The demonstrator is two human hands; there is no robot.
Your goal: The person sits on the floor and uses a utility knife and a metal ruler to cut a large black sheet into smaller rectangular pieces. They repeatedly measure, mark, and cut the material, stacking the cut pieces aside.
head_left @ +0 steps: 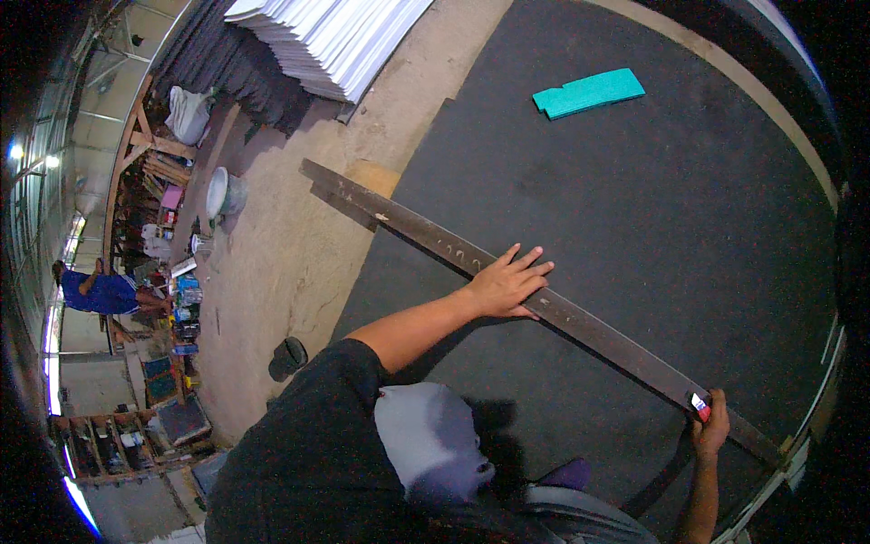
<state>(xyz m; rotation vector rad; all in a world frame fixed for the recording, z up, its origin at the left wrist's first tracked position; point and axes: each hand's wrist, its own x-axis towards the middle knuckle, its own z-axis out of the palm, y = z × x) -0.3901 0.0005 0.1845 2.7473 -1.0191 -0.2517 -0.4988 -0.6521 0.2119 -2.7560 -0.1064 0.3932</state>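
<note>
A long, dark, worn straight bar [621, 344] lies slantwise across a large dark grey sheet [634, 208], its far left end reaching past the sheet's edge. My left hand [509, 283] presses flat on the bar near its middle, fingers spread. Toward the bar's near right end, my right hand [713, 423] is closed around a small red, white and black tool [699, 405] at the bar. The tool's kind cannot be made out, as the fingers cover most of it. Farther off on the sheet rests a teal flat piece [589, 93] with a notched end.
Stacked white sheets [340, 36] and dark sheets [227, 63] stand at the far left. A bucket [225, 195] and a dark round object [288, 358] sit on the concrete floor [263, 263]. Another person [98, 290] in blue is by cluttered shelves at left.
</note>
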